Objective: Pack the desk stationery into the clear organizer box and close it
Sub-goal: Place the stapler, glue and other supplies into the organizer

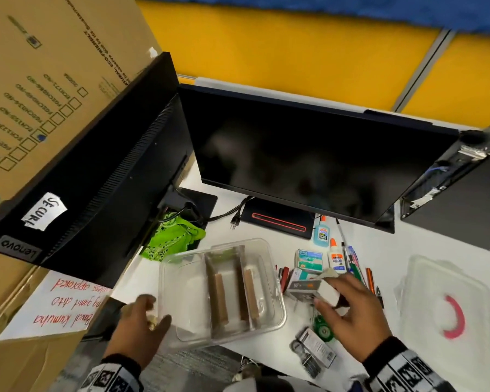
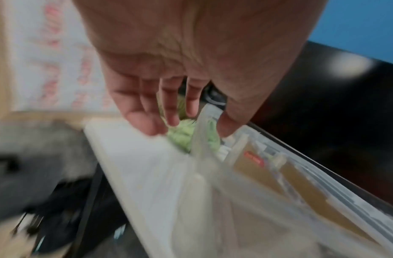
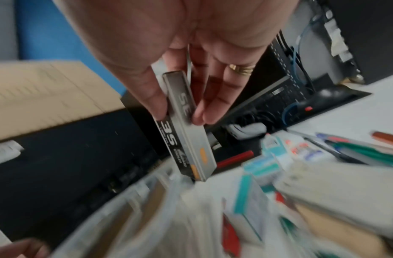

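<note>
1. Head view: my right hand (image 1: 351, 315) holds a small grey box (image 1: 304, 289) printed with "35", raised above the worktop (image 1: 393, 244) just to the right of the clear organizer box (image 1: 277, 304).
2. Right wrist view: the thumb presses one long side of the grey box (image 3: 184, 132) and the fingers (image 3: 213, 104) press the other, so the grip is narrow and closed on it. The far end of the box juts well past my fingertips.
3. My left hand (image 1: 137, 332) sits at the left wall of the organizer box. In the left wrist view the fingers (image 2: 144, 111) are straight and loosely spread outside that wall, and the thumb reaches over the rim of the organizer box (image 2: 204, 132).
4. The organizer box is open, with two brown dividers (image 1: 218, 298) standing inside. Its lid (image 1: 441, 301) lies well to the right of my right hand.
5. Beyond the right fingertips lie two glue bottles (image 1: 335, 256), a teal staple box (image 1: 309, 260) and a bundle of pens (image 1: 354, 264).
6. Under my right palm sits a green tape roll (image 1: 323, 331), and nearer my wrist a small packet (image 1: 313, 352).
7. A green cloth (image 1: 173, 239) lies past the left fingertips, beside a dark monitor (image 1: 309, 159).
</note>
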A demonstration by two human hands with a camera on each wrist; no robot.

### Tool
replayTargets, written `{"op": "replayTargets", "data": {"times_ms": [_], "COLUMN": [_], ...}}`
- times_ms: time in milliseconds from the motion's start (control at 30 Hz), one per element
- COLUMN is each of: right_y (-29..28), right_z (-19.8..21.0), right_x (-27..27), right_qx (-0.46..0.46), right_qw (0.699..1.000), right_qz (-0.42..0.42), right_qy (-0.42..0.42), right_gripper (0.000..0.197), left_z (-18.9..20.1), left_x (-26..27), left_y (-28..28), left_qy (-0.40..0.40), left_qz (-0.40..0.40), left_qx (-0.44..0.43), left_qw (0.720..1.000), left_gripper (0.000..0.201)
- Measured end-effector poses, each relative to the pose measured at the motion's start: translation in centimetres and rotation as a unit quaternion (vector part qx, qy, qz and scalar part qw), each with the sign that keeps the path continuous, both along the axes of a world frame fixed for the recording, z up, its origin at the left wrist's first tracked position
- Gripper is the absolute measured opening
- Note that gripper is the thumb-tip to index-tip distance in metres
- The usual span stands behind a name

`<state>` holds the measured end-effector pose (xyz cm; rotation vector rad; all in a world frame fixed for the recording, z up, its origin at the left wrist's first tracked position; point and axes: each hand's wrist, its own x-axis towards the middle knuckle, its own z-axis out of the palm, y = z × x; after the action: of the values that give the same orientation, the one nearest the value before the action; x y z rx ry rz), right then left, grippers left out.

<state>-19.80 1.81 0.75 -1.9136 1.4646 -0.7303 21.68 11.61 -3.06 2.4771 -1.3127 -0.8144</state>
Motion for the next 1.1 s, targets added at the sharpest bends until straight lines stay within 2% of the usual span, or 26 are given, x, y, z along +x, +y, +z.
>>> {"op": "replayTargets", "data": {"times_ms": [67, 133, 200, 233, 300, 367, 433, 500, 567, 633, 700, 767, 867, 933, 1033, 1100], "right_y": [0.3, 0.6, 0.6, 0.6, 0.2, -0.2, -0.6, -1.4, -2.7, -4.0, -4.9, -5.4, -6.3, -6.7, -6.9, -7.2], "right_z": [2.3, 3.7, 4.2, 4.1, 3.7, 3.3, 3.0, 2.5, 1.2, -1.2, -3.9, -5.7, -6.7, -6.5, -6.4, -6.3], "right_x": [0.6, 1.3, 2.1, 2.6, 3.8, 4.7, 4.7, 3.5, 1.3, -0.9, -2.1, -1.9, 0.3, 2.3, 4.5, 4.8], "right_qx": [-0.035, -0.050, -0.043, -0.037, -0.022, -0.018, 0.011, 0.096, 0.182, 0.217, 0.230, 0.240, 0.189, 0.135, 0.086, 0.080], "right_qw": [0.999, 0.997, 0.994, 0.992, 0.987, 0.982, 0.980, 0.980, 0.977, 0.975, 0.971, 0.967, 0.955, 0.933, 0.893, 0.885], "right_qz": [0.008, 0.046, 0.092, 0.115, 0.155, 0.185, 0.198, 0.161, 0.063, -0.027, -0.056, -0.025, 0.072, 0.135, 0.187, 0.186], "right_qy": [-0.023, -0.026, -0.030, -0.032, -0.035, -0.026, -0.025, -0.063, -0.087, -0.043, 0.017, 0.081, 0.217, 0.304, 0.401, 0.419], "right_gripper": [0.037, 0.037, 0.038, 0.038, 0.037, 0.036, 0.036, 0.041, 0.038, 0.029, 0.029, 0.029, 0.056, 0.062, 0.054, 0.041], "left_z": [3.1, 6.9, 8.9, 9.3, 9.0, 8.5, 7.9, 6.7, 5.1, 3.5, 1.9, 0.9, 0.6, 0.9, 1.8, 2.8], "left_x": [-0.7, -3.3, -7.0, -8.9, -12.4, -14.8, -15.7, -15.4, -14.9, -14.9, -15.1, -15.2, -15.4, -15.4, -15.8, -16.1], "left_y": [-1.5, -3.7, -5.9, -6.8, -8.2, -9.3, -10.3, -10.8, -10.7, -9.8, -8.7, -7.9, -7.3, -7.4, -7.8, -8.4], "left_qy": [-0.079, -0.039, 0.034, 0.045, 0.032, -0.008, -0.024, -0.030, -0.031, -0.047, -0.080, -0.105, -0.099, -0.104, -0.109, -0.103], "left_qz": [-0.089, -0.186, -0.296, -0.351, -0.440, -0.493, -0.505, -0.478, -0.450, -0.452, -0.464, -0.480, -0.494, -0.502, -0.515, -0.509], "left_qx": [-0.095, -0.149, -0.147, -0.142, -0.124, -0.094, -0.069, -0.028, -0.005, 0.008, 0.002, -0.006, 0.009, 0.027, 0.054, 0.036], "left_qw": [0.988, 0.970, 0.943, 0.924, 0.889, 0.865, 0.860, 0.877, 0.892, 0.891, 0.882, 0.871, 0.864, 0.858, 0.849, 0.854], "left_gripper": [0.040, 0.036, 0.040, 0.046, 0.060, 0.056, 0.038, 0.029, 0.030, 0.038, 0.049, 0.057, 0.058, 0.054, 0.047, 0.041]}}
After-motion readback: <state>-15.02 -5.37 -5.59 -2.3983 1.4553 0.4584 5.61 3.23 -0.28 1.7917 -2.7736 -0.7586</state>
